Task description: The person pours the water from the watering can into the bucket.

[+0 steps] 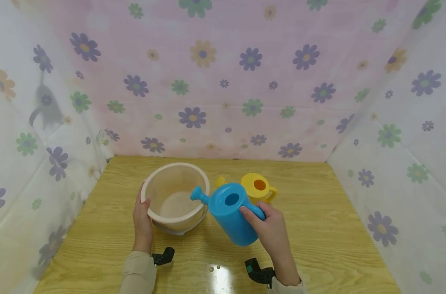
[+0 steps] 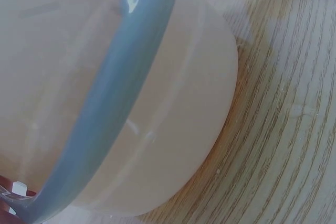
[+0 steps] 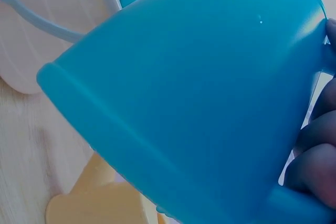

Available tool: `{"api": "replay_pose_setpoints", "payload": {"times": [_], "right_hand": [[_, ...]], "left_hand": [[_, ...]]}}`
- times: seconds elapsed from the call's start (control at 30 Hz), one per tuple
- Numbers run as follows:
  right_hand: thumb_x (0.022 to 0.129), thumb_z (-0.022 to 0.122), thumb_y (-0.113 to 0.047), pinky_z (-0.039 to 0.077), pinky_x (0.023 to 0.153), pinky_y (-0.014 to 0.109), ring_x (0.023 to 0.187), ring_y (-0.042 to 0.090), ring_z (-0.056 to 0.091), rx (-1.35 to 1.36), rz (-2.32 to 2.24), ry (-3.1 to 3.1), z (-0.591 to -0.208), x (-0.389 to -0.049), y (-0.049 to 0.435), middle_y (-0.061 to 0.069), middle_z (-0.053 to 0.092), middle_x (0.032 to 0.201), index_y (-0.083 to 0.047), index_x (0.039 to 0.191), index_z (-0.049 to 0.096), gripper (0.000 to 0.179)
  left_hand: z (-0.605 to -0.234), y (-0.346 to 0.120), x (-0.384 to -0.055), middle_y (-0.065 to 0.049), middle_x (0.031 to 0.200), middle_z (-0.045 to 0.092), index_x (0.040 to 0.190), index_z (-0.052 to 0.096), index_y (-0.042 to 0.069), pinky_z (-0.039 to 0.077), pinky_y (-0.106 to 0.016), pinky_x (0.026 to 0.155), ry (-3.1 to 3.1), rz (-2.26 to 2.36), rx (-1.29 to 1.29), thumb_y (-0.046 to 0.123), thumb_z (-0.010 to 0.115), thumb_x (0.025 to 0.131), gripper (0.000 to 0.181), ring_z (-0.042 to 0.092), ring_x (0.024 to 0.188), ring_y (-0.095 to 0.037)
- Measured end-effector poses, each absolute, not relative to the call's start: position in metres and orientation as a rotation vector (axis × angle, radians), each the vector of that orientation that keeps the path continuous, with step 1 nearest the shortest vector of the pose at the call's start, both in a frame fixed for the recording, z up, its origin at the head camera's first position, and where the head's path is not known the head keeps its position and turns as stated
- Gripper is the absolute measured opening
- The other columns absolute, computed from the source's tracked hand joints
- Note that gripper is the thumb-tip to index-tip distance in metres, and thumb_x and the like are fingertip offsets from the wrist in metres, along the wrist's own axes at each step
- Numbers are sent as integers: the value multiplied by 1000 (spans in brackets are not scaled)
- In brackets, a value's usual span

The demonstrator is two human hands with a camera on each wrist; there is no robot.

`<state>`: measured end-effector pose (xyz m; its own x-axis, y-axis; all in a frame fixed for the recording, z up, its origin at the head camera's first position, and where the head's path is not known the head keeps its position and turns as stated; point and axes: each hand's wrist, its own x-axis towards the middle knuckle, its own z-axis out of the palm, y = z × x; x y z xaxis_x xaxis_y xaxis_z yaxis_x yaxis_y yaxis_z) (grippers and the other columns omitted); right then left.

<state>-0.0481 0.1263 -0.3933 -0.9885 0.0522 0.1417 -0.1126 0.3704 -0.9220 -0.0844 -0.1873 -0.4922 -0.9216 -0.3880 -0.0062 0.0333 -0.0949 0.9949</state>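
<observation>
Bucket (image 1: 182, 179), left: quantity 1. Blue can (image 1: 235, 224), right of the bucket: quantity 1. Yellow can (image 1: 248, 184), farther: quantity 1. Total cans: 2. Left hand (image 1: 143, 220): 1. Right hand (image 1: 272, 228): 1. Total hands: 2. Sleeves (image 1: 136, 274): 2. Black wrist units (image 1: 259, 272): 2. Small round spots (image 1: 211, 269), near: 2. Table (image 1: 318, 224): 1. Flowered walls (image 1: 237, 96), left, right and far: 3.

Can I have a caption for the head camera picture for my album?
Left hand holds a cream bucket, right hand a tilted blue watering can.

The near watering can (image 1: 233, 224) is right of the bucket (image 1: 174, 184) and before the far can (image 1: 247, 186).
</observation>
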Motion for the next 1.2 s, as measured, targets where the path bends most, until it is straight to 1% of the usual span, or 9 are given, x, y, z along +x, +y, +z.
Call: {"api": "replay_pose_setpoints", "payload": {"times": [0.17,0.47,0.6,0.9,1.1,1.2], "right_hand": [[75,68,-41,42,59,32,62,22,49,36,1689,-2483,-394,-48,126,3,38,57,-13,66,53,33],[75,68,-40,41,59,32,61,22,49,59,1714,-2476,-393,-48,126,4,38,56,-13,66,52,33],[75,68,-40,41,59,32,62,22,49,67,1730,-2472,-392,-47,125,4,39,57,-13,67,53,32],[77,67,-36,40,59,31,62,21,48,84,1752,-2460,-390,-44,125,4,38,58,-10,68,52,32],[76,68,-36,40,59,31,61,21,48,79,1761,-2462,-391,-43,126,3,37,57,-11,66,51,31],[76,68,-36,40,58,31,61,21,47,93,1754,-2458,-392,-44,127,3,36,57,-11,66,51,32]], "left_hand": [[-492,-188,-85,16,140,28,136,33,37,16,-41,105,-1902,-2082,397,25,33,94,44,23,129,-8],[-493,-187,-83,17,141,27,136,32,38,16,-41,105,-1913,-2084,396,26,32,95,43,22,129,-8],[-494,-187,-84,16,141,27,136,32,36,15,-41,105,-1900,-2090,391,25,32,95,43,22,129,-8],[-496,-187,-84,16,141,27,135,33,39,17,-42,104,-1884,-2101,387,24,32,95,43,24,129,-9],[-496,-187,-83,16,141,27,136,32,37,16,-40,105,-1899,-2098,393,24,31,95,44,22,129,-8],[-497,-187,-84,16,141,27,137,31,36,16,-42,105,-1904,-2097,377,25,31,95,44,23,129,-9]]}}
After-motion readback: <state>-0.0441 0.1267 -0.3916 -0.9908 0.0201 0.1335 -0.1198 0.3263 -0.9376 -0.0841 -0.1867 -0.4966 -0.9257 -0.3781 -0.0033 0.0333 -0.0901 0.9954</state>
